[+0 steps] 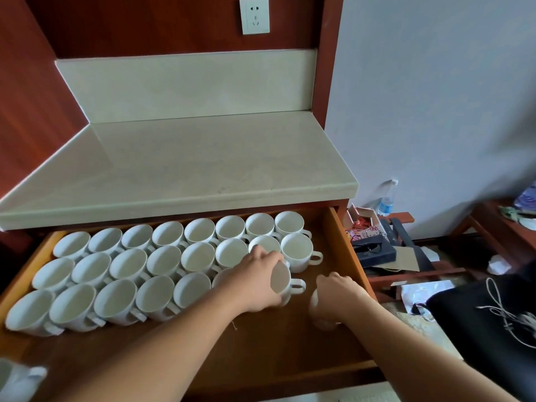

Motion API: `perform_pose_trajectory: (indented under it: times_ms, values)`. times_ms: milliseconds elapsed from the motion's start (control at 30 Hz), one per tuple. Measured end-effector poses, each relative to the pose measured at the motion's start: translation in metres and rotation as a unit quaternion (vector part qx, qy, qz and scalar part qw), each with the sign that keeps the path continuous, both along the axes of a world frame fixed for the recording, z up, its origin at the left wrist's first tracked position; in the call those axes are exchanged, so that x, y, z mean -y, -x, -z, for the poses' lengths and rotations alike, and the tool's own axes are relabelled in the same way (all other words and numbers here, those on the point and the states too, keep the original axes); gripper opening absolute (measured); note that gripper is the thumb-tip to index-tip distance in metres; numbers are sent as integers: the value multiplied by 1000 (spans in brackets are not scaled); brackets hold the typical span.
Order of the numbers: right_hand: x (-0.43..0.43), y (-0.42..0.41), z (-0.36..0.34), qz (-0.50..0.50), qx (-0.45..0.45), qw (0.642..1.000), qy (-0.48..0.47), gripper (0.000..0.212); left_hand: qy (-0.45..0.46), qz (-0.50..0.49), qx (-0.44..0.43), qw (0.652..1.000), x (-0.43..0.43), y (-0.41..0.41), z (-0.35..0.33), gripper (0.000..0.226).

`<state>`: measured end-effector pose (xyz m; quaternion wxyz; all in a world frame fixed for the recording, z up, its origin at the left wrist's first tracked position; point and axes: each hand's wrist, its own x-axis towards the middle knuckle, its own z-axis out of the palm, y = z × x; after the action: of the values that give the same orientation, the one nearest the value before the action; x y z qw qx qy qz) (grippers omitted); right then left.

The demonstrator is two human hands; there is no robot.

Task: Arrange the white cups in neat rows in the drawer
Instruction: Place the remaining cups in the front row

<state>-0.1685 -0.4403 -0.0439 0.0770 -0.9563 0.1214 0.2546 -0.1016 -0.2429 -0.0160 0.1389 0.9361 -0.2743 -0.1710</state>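
Observation:
The open wooden drawer [345, 245] holds several white cups [162, 262] standing in three rows, their handles pointing right. My left hand [255, 281] grips a tilted white cup [282, 282] at the right end of the front row, handle to the right. My right hand [338, 288] holds another white cup [317, 314] from above, near the drawer's right side; my hand and wrist hide most of that cup. One more white cup [17, 381] shows blurred at the bottom left corner.
A pale stone countertop [203, 158] sits above the drawer, with a wall socket [254, 15] behind. Right of the cabinet lie a water bottle [387, 200], boxes and papers [374, 248], and a black bag [487, 329]. Bare drawer floor [246, 349] lies in front of the rows.

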Motion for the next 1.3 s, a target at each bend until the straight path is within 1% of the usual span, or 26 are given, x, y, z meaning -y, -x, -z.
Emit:
perform_pose_trajectory:
  times_ms: [67, 133, 200, 333, 467, 600, 733, 800, 867, 967, 1000, 1033, 1067, 1100, 1133, 1167, 1200, 1233, 1267, 1300]
  values:
    - [1, -1, -1, -6, -14, 1000, -2, 60, -18, 14, 30, 999, 3, -1, 10, 72]
    - [3, -1, 1, -11, -15, 1000, 1, 61, -13, 21, 41, 999, 4, -2, 19, 75]
    - [6, -1, 3, -15, -3, 1000, 3, 61, -7, 22, 52, 998, 5, -2, 27, 73]
    - [11, -3, -1, 4, 12, 1000, -28, 56, -10, 44, 95, 994, 6, -5, 40, 67]
    - [15, -6, -13, 28, 40, 996, -68, 59, -28, 56, 91, 994, 6, -7, 46, 69]
    - [23, -7, -31, 47, 72, 992, -91, 56, -22, 61, 78, 995, 4, -7, 55, 69]
    - [32, -7, -49, 93, 96, 980, -150, 52, -18, 60, 75, 995, -1, -8, 51, 62]
    - [35, -8, -55, 120, 133, 966, -184, 54, -28, 56, 78, 995, -2, -7, 48, 65]
    - [36, -10, -59, 150, 179, 945, -228, 53, -41, 58, 88, 994, -3, -6, 45, 69]
    - [32, -9, -65, 200, 228, 892, -336, 51, -49, 56, 66, 995, -2, -6, 32, 71]
    - [28, -8, -68, 212, 238, 872, -371, 51, -27, 41, 47, 998, -1, -4, 23, 67]
    - [24, -8, -69, 217, 248, 857, -395, 51, 21, -1, 22, 1000, 1, -3, 15, 61]
    - [20, -7, -71, 216, 262, 847, -410, 53, 95, -60, -8, 994, 3, -1, 5, 56]
    - [16, -6, -71, 212, 281, 838, -418, 55, 189, -130, -56, 972, 5, 1, -6, 59]
    - [11, -6, -73, 206, 302, 829, -422, 58, 286, -192, -135, 929, 8, 1, -15, 70]
    - [6, -6, -75, 201, 322, 822, -425, 60, 372, -231, -234, 868, 9, 2, -22, 80]
    - [2, -5, -78, 193, 337, 818, -425, 62, 434, -244, -327, 803, 11, 3, -29, 84]
    - [-2, -6, -81, 176, 346, 819, -422, 63, 477, -245, -384, 752, 13, 3, -34, 82]
    - [-7, -5, -84, 152, 350, 828, -412, 65, 500, -243, -408, 724, 13, 2, -40, 76]
    - [-12, -5, -87, 124, 353, 840, -393, 67, 514, -245, -408, 714, 13, 2, -45, 67]
